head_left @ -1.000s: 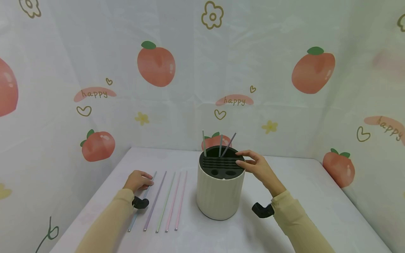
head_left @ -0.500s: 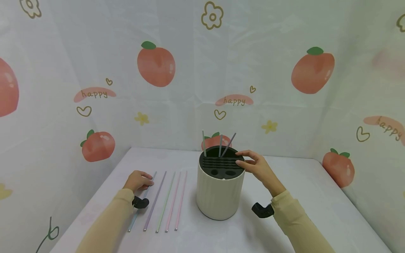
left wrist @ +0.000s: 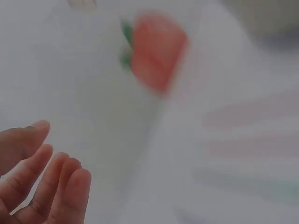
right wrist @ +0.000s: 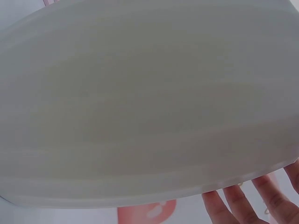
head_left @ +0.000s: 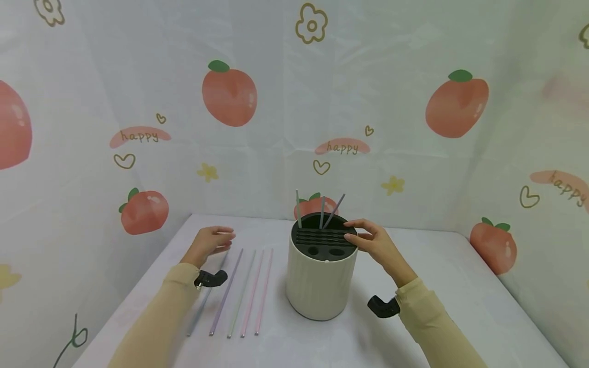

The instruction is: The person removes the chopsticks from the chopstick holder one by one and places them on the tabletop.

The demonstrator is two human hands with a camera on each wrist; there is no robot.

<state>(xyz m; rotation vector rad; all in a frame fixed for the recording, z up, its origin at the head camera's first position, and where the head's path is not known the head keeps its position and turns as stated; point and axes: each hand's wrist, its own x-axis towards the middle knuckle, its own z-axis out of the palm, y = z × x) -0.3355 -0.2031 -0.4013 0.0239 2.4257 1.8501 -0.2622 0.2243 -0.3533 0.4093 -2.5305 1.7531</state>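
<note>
My left hand (head_left: 211, 243) hovers over the far end of a blue stick (head_left: 199, 313), and the left wrist view shows nothing between its parted fingers (left wrist: 74, 196). Beside the blue one lie a purple stick (head_left: 224, 301), a green stick (head_left: 238, 311) and two pink ones, all thin with shiny near ends. My right hand (head_left: 375, 248) holds the rim of a cream utensil holder (head_left: 317, 289) with a black slotted insert (head_left: 324, 250). Inside its rear compartment lean a pale green stick (head_left: 298, 210), a bluish stick (head_left: 322, 213) and a purple one. The holder's wall fills most of the right wrist view.
A white table (head_left: 414, 332) carries everything. Behind it and along both sides hangs a pale cloth (head_left: 276, 102) printed with red fruit, hearts and flowers. Black camera mounts (head_left: 384, 306) are strapped at both wrists.
My left hand has risen off the blue stick and moved slightly away and to the right, its fingers parted. The stick stays on the table. My right hand keeps its place on the holder.
</note>
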